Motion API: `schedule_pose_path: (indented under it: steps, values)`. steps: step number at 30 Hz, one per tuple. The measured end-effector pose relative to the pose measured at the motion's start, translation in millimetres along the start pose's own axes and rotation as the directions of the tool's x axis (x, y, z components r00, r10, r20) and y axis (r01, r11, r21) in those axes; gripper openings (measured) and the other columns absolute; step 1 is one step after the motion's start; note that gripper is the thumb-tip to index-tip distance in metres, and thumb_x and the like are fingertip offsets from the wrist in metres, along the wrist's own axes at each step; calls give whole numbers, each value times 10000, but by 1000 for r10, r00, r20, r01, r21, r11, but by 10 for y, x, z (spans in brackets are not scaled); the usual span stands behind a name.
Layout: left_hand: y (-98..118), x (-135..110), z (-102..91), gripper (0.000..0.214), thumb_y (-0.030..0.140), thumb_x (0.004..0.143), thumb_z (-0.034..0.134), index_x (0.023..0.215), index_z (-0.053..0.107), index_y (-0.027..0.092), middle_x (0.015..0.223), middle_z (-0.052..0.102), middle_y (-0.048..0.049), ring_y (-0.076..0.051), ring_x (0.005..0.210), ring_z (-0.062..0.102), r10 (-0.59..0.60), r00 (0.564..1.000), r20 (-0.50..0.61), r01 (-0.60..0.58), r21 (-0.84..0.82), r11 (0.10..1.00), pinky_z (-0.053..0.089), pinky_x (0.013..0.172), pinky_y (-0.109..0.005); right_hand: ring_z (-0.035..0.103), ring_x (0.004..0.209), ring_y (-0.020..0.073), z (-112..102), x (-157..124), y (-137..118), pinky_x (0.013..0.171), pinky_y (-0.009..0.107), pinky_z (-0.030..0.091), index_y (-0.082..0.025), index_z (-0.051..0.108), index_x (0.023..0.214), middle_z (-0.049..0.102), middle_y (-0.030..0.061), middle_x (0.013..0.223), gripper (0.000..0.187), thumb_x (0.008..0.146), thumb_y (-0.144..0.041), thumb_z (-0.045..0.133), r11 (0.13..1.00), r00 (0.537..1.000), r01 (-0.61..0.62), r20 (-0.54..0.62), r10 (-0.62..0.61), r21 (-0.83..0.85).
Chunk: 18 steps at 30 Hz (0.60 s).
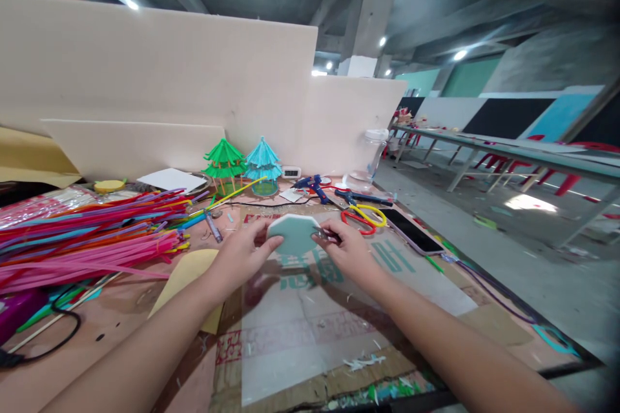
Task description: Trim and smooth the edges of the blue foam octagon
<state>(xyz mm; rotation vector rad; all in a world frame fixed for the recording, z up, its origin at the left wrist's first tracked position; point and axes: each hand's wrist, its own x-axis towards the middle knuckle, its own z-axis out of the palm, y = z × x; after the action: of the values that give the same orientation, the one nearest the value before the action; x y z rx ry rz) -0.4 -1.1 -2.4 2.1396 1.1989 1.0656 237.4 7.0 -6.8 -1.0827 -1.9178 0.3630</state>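
Note:
My left hand [249, 248] pinches the left edge of a pale green eight-sided piece [294, 237], held up above the table with its flat face toward me. At the opposite edge, my right hand [346, 248] has its fingers closed around a small dark tool [328, 236], whose tip meets the piece. The tool's kind is hard to make out, since the fingers cover much of it. Under both hands lies a translucent sheet [310, 316] over printed cardboard [230, 352].
Bundles of coloured pipe cleaners [92, 239] lie left. Behind stand green [225, 161] and blue [263, 158] pavilion-like models, a glue gun [314, 187] and a clear jar [372, 155]. Scissors [371, 215] and a phone [411, 230] lie right, near the table edge.

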Motion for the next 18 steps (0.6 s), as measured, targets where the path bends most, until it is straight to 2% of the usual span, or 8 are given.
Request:
schedule_pose_path:
  steps: [3, 12, 15, 18]
  values:
    - [-4, 1, -10, 310, 422, 938, 509, 1127, 616, 201, 981, 689, -40, -192, 859, 633, -4, 1000, -11, 3, -19, 1000, 479, 748, -295, 494, 593, 124, 15, -11, 8, 544, 236, 362, -186, 637, 795, 587, -13, 659, 115, 855, -276, 599, 1000, 1000, 8, 10, -8, 14]
    - [17, -6, -14, 277, 393, 920, 519, 1068, 640, 192, 841, 666, -13, -173, 732, 592, -16, 1000, -15, 17, 79, 997, 430, 655, -272, 550, 658, 141, 31, -19, 33, 606, 251, 407, -186, 651, 852, 626, 1, 724, 104, 868, -267, 587, 1000, 999, -9, 47, 9, -12]
    - [-9, 5, -17, 289, 398, 921, 508, 1088, 633, 199, 837, 665, -13, -176, 732, 594, -26, 999, -28, 29, 106, 994, 427, 647, -269, 583, 731, 162, 7, -26, -1, 661, 273, 441, -186, 658, 957, 662, 27, 818, 161, 887, -313, 589, 998, 999, 33, 40, -32, -48]
    - [-36, 11, -20, 273, 398, 919, 503, 1059, 635, 205, 817, 661, -12, -181, 721, 594, -22, 999, -41, 28, 154, 988, 421, 635, -270, 621, 845, 195, -19, -31, -3, 747, 322, 480, -183, 636, 1105, 689, 73, 959, 278, 949, -376, 512, 994, 997, 81, 14, -80, -75]
